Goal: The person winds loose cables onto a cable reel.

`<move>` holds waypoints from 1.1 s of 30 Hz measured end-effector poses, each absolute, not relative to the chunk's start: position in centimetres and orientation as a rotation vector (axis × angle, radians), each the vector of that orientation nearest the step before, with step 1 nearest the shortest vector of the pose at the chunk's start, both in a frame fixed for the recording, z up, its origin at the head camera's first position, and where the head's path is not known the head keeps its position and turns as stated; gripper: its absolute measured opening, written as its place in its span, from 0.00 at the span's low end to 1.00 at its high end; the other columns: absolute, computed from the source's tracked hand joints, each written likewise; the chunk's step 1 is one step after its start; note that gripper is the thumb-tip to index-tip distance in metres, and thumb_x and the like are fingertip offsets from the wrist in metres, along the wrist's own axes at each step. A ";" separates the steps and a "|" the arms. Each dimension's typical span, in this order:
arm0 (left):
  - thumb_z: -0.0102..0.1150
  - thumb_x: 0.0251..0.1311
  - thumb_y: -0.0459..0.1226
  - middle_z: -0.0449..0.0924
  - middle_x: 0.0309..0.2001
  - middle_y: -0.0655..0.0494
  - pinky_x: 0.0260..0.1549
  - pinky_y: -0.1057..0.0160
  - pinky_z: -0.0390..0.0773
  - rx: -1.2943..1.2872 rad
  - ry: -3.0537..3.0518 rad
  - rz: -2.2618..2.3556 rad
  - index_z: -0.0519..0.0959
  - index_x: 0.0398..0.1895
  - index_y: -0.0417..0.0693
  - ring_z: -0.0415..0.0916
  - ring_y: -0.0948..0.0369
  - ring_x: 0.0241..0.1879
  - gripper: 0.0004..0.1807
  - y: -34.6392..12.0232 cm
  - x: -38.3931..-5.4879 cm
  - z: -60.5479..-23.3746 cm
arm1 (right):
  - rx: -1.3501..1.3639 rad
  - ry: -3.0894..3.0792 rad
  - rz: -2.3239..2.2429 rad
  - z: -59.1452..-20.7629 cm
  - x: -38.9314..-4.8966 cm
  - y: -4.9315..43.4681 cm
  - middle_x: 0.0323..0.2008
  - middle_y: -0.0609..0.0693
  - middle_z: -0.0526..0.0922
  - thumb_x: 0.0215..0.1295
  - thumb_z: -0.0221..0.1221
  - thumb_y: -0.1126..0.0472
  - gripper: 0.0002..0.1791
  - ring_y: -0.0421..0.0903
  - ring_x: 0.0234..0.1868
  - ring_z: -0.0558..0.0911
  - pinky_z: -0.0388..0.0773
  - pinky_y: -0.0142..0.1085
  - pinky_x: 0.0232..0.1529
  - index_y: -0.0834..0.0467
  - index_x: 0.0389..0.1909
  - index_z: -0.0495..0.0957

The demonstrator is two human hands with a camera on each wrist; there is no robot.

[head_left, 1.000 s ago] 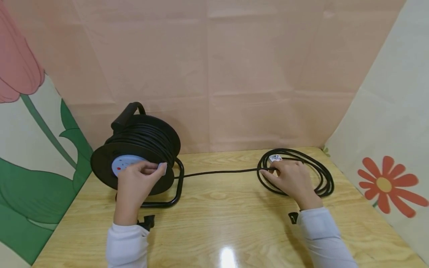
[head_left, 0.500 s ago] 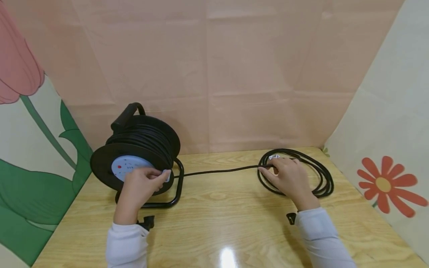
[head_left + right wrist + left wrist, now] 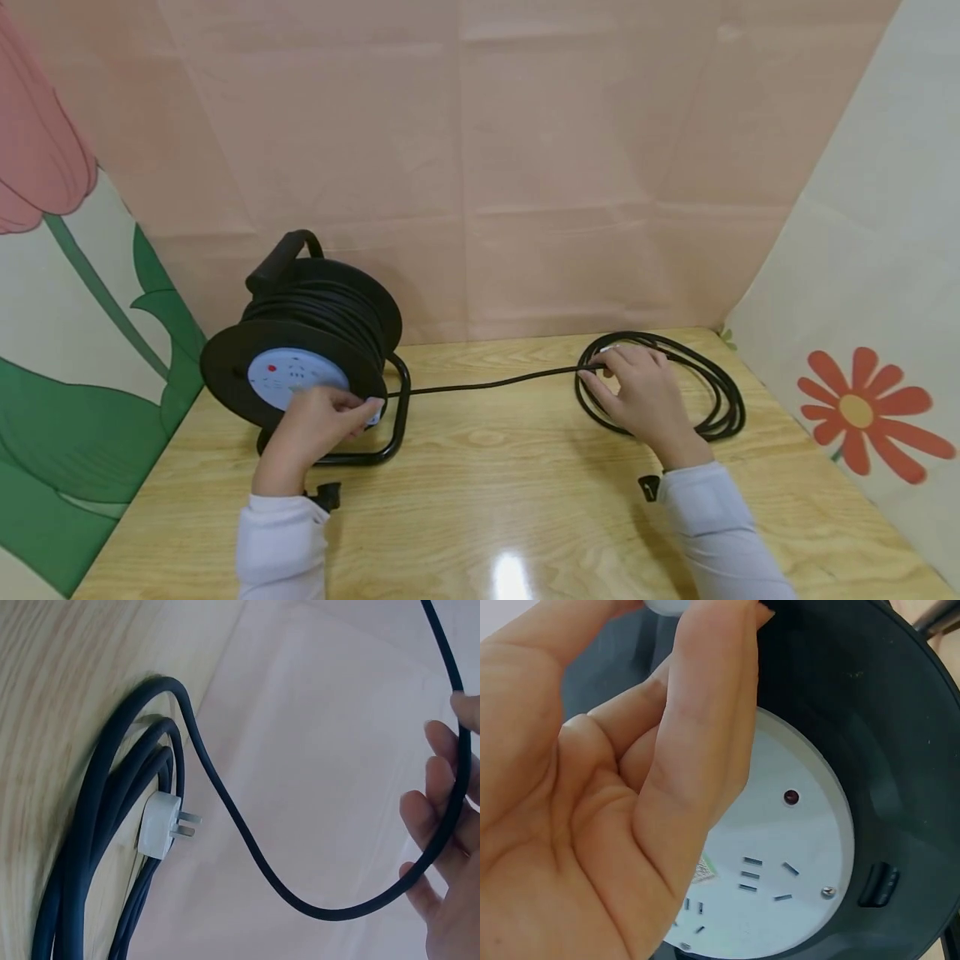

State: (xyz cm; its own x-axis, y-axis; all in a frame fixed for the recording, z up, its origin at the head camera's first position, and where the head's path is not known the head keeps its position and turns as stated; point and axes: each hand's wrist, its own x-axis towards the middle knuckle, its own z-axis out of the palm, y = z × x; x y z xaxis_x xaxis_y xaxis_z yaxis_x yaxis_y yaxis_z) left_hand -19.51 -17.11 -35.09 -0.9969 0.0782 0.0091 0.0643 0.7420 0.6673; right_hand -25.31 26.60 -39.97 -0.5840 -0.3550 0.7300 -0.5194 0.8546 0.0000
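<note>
A black cable reel point(image 3: 232, 367) stands at the left in the head view, wound with black cable. Its round face holds a pale blue socket panel point(image 3: 288, 371). My left hand point(image 3: 311, 425) pinches the small pale knob point(image 3: 667, 606) near the rim of that face. From the reel a stretch of cable point(image 3: 487, 385) runs rightward to my right hand point(image 3: 641, 396), which holds it lightly between thumb and fingers. Beyond the hand, it bends down into a loose coil point(image 3: 727, 400) on the table. A white two-pin plug point(image 3: 159, 825) lies against the coil, mostly hidden in the head view.
The reel rests on a black tubular frame point(image 3: 397, 437) with a grip handle point(image 3: 277, 262) at its top. Under everything is a wood-grain table point(image 3: 480, 492). A pink sheet point(image 3: 465, 167) hangs behind, with flower-patterned walls at both sides.
My left hand has moved down and right with the knob, and the reel's face has turned clockwise with it. My right hand has shifted slightly left and up, still holding the cable.
</note>
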 end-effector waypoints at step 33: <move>0.51 0.63 0.54 0.82 0.33 0.45 0.34 0.61 0.83 0.211 2.317 1.407 0.78 0.41 0.32 0.79 0.56 0.32 0.30 -20.6 -21.9 -40.4 | 0.745 -2.388 0.226 -40.8 -25.2 25.5 0.20 0.39 0.76 0.54 0.60 0.36 0.16 0.38 0.24 0.70 0.68 0.53 0.48 0.45 0.28 0.78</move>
State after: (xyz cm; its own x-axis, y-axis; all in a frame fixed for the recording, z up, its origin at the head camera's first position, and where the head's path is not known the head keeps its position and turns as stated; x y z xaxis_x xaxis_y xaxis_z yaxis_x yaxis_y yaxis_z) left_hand -21.88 -20.62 -40.37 -0.9007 0.3385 -0.2723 -0.0856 0.4763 0.8751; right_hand -25.24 25.48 -40.79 -0.6490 -0.4570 0.6082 -0.5631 0.8261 0.0199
